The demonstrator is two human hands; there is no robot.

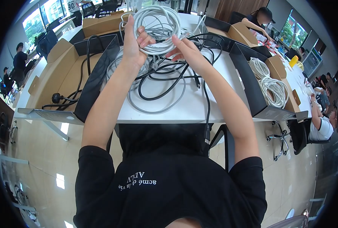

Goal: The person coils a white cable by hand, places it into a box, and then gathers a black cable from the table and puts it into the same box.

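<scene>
White cable coil (175, 22) is being held above the table (226, 87) by the left hand (134, 49); whether it's being pinched by the right hand (189, 55) can't be told. Tidiest if loops are being kept snug.

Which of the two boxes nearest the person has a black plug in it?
The left box: a black plug lies inside, whereas the right box holds white coils.

Arms (110, 97) (229, 97) reach forward; hands (136, 43) (188, 52) curl close together.
</scene>
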